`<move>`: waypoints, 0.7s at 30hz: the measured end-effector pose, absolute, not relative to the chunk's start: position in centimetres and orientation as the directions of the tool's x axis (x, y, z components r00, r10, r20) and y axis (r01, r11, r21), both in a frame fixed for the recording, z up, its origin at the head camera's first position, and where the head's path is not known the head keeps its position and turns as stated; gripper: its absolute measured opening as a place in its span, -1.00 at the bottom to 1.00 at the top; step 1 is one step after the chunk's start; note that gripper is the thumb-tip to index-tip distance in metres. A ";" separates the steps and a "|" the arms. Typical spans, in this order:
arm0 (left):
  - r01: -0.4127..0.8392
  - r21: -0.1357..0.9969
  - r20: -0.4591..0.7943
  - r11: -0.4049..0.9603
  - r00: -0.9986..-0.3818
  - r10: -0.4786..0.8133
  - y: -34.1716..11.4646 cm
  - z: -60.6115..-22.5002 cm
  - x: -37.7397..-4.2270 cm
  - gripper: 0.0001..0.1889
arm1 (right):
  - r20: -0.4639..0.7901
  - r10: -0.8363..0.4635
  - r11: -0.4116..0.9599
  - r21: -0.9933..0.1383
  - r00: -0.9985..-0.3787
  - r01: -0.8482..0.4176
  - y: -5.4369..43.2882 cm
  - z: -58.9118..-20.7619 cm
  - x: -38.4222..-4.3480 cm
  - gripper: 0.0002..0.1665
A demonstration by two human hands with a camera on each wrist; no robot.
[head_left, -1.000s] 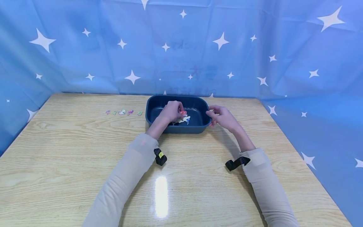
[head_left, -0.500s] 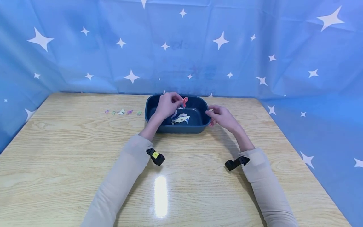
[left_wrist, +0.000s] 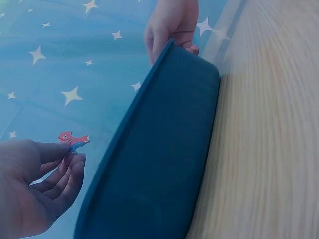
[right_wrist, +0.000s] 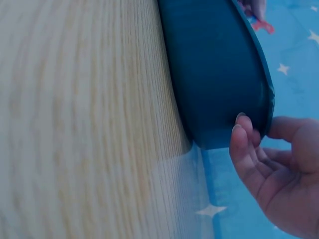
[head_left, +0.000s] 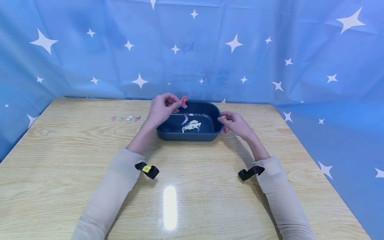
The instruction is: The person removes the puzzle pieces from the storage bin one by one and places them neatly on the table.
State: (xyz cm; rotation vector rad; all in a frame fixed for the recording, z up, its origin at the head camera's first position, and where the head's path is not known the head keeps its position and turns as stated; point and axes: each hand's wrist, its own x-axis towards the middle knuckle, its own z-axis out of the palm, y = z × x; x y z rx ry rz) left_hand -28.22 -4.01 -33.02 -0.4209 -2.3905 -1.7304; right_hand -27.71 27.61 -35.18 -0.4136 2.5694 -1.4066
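Red cutout [head_left: 184, 102]: pinched by left hand [head_left: 160, 109], light grip advised. Dark-blue bin [head_left: 195, 137]: gripped at right end by right hand [head_left: 236, 125], best kept steady.

I see open room over the desk [head_left: 207, 180] between the sleeves [head_left: 282, 196] and down into the tub [head_left: 192, 137] from above, though its walls [right_wrist: 214, 99] block a low approach, the left hand [head_left: 161, 107] and right hand [head_left: 236, 125] crowd its ends, and the starry curtain [head_left: 255, 63] rises just behind.
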 end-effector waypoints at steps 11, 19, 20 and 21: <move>0.229 0.932 0.227 0.281 -0.973 0.042 -10.3 -33.2 -27.5 -0.76 | -0.023 -0.322 0.519 -0.841 -0.946 -0.156 27.6 -35.4 -27.6 -0.43; 0.139 0.941 0.157 0.310 -0.987 -0.033 -16.1 -33.6 -27.0 -0.69 | -0.023 -0.321 0.513 -0.845 -0.947 -0.154 27.5 -35.1 -27.5 -0.42; 0.125 0.938 0.145 0.323 -0.989 -0.040 -16.8 -33.7 -26.9 -0.68 | -0.024 -0.321 0.512 -0.845 -0.947 -0.152 27.5 -35.1 -27.5 -0.42; 0.108 0.934 0.132 0.340 -0.990 -0.048 -17.5 -33.9 -26.8 -0.66 | -0.025 -0.320 0.512 -0.846 -0.947 -0.150 27.5 -35.0 -27.4 -0.41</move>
